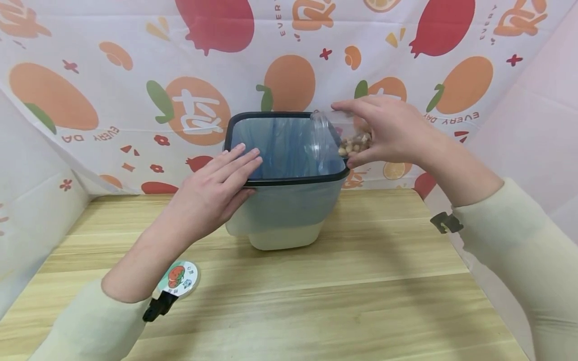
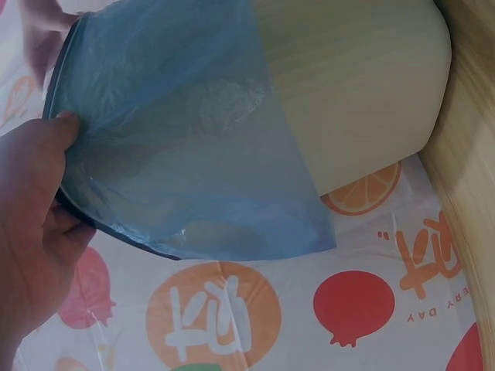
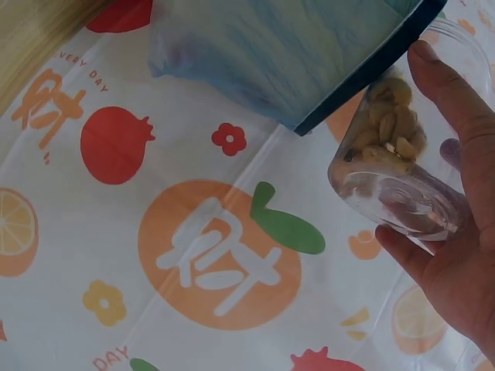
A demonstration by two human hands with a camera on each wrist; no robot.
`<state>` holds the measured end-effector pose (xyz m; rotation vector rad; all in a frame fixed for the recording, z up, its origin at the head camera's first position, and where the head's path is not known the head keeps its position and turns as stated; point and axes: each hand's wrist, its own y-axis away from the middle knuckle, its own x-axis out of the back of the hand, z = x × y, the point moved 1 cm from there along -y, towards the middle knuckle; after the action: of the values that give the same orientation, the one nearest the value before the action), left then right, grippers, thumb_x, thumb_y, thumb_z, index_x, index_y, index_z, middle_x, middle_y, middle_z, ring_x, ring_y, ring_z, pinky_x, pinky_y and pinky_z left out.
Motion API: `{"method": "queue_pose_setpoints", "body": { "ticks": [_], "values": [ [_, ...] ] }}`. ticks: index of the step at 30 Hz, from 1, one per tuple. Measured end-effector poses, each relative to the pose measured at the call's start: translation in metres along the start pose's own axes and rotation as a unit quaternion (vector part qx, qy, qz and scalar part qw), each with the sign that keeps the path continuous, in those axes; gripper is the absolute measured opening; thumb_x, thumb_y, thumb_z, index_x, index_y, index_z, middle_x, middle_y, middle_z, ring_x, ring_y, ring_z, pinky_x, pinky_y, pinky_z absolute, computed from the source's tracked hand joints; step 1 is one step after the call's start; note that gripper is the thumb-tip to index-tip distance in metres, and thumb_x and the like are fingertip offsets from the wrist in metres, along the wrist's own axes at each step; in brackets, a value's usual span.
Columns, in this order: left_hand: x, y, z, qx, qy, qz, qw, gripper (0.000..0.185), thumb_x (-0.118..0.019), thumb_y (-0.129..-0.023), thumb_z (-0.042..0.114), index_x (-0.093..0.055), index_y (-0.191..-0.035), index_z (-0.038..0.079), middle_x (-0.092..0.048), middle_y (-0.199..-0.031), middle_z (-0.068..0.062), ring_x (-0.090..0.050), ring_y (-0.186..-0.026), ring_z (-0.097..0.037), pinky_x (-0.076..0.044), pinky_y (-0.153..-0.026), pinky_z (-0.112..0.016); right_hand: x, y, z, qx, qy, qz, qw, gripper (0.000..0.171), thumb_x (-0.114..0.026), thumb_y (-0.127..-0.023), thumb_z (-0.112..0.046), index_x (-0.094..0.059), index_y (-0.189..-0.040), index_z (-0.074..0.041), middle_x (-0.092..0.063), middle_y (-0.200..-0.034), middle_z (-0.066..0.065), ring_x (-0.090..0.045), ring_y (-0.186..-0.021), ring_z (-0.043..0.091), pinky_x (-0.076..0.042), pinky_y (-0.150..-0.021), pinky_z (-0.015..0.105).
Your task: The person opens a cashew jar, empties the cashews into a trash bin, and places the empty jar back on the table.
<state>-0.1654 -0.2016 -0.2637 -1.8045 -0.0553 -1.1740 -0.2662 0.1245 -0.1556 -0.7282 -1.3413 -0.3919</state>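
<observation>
A cream waste bin [image 1: 284, 220] with a dark rim [image 1: 298, 179] and a blue plastic liner [image 1: 280, 145] stands on the wooden table [image 1: 316, 301]. My left hand [image 1: 217, 188] rests flat on the bin's front-left rim, fingers straight; in the left wrist view the left hand [image 2: 35, 232] touches the liner [image 2: 178, 139]. My right hand [image 1: 384, 133] grips a clear plastic cup [image 1: 336, 135] holding peanuts [image 1: 356, 143], tipped on its side over the bin's right rim. In the right wrist view the cup [image 3: 394, 166] lies against the rim with the right hand [image 3: 456, 232] round it.
A fruit-printed cloth [image 1: 135, 90] hangs behind the bin and along both sides. A round fruit sticker tag [image 1: 180, 278] sits at my left wrist. Bare wooden tabletop stretches in front of the bin.
</observation>
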Motion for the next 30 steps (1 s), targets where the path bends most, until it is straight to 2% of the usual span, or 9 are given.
{"method": "queue_pose_setpoints", "body": {
  "ticks": [6, 19, 30],
  "values": [
    [0.000, 0.000, -0.001, 0.001, -0.001, -0.008, 1.0000, 0.068, -0.081, -0.083, 0.013, -0.052, -0.144, 0.007, -0.053, -0.147, -0.010, -0.045, -0.140, -0.031, -0.039, -0.111, -0.051, 0.005, -0.004, -0.002, 0.000, 0.018, -0.023, 1.000, 0.103, -0.092, -0.068, -0.042, -0.038, -0.154, -0.025, -0.054, -0.143, 0.011, -0.049, -0.126, 0.035, -0.046, -0.099, 0.058],
    [0.001, 0.000, -0.001, 0.003, -0.001, -0.010, 0.9999, 0.068, -0.082, -0.082, 0.014, -0.053, -0.143, 0.006, -0.055, -0.146, -0.011, -0.048, -0.137, -0.033, -0.040, -0.110, -0.052, 0.010, -0.013, -0.010, -0.001, 0.048, -0.050, 0.998, 0.104, -0.091, -0.069, -0.042, -0.034, -0.156, -0.030, -0.049, -0.149, 0.008, -0.046, -0.130, 0.037, -0.048, -0.093, 0.058],
    [0.000, -0.001, -0.001, 0.009, 0.004, -0.020, 0.9997, 0.066, -0.081, -0.083, 0.014, -0.053, -0.143, 0.007, -0.055, -0.146, -0.011, -0.047, -0.139, -0.032, -0.039, -0.112, -0.052, 0.011, -0.017, -0.010, 0.034, 0.070, -0.037, 0.996, 0.099, -0.091, -0.070, -0.035, -0.040, -0.153, -0.025, -0.052, -0.146, 0.006, -0.046, -0.125, 0.031, -0.050, -0.090, 0.054]
  ]
}}
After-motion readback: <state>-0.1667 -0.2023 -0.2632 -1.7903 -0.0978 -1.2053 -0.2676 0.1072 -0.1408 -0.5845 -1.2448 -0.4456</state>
